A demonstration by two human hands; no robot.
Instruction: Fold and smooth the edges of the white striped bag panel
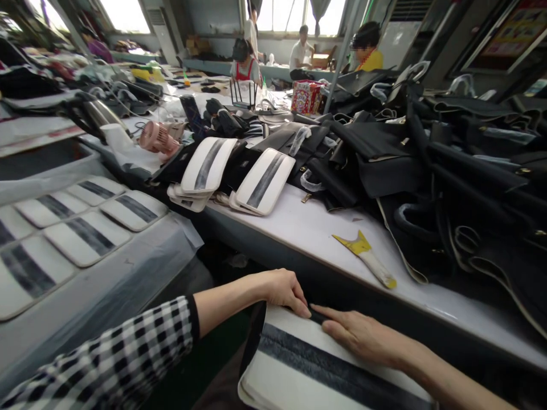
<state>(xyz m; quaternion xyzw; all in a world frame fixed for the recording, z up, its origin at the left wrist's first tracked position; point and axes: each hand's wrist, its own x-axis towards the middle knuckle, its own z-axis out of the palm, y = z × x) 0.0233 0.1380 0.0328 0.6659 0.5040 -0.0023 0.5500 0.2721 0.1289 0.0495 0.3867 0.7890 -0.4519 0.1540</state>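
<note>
A white panel [299,370] with a dark stripe down its middle lies in front of me at the bottom of the view, below the table edge. My left hand [284,290] curls over the panel's far edge with the fingers closed on it. My right hand [363,336] lies on the panel's upper right part, its fingers stretched towards the left hand and pressing a dark strip at the edge. A checked sleeve covers my left forearm.
Several matching white striped panels [89,236] lie on a plastic-covered surface at left, and more lean in a stack [262,182] on the white table [316,228]. A yellow-headed scraper [367,259] lies near the table edge. Black bags [470,171] pile up at right. Other people work far back.
</note>
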